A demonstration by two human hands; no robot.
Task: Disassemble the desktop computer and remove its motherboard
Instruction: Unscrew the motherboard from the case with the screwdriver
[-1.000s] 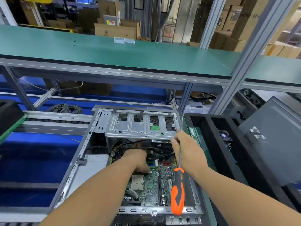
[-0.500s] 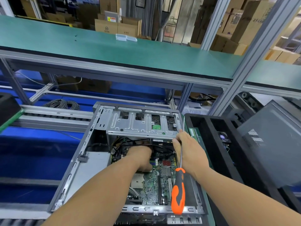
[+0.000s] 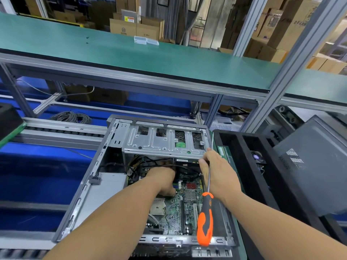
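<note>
An open grey computer case (image 3: 82, 190) lies on its side in front of me. Its green motherboard (image 3: 176, 207) shows in the bottom. A silver drive cage (image 3: 161, 141) spans the far end. My left hand (image 3: 165, 179) reaches down among black cables under the cage; its fingertips are hidden. My right hand (image 3: 217, 171) grips the shaft of an orange-and-black screwdriver (image 3: 205, 220), handle hanging towards me, tip pointing up past the cage's right corner.
A black foam tray (image 3: 242, 166) with parts stands right of the case, and a dark side panel (image 3: 315, 166) leans beyond it. A green shelf (image 3: 131, 53) runs overhead. A cable coil (image 3: 71, 117) lies at the back left. Blue conveyor surface lies to the left.
My left hand has reached a little deeper under the drive cage. My right hand with the screwdriver has stayed almost still. The view has tilted slightly.
</note>
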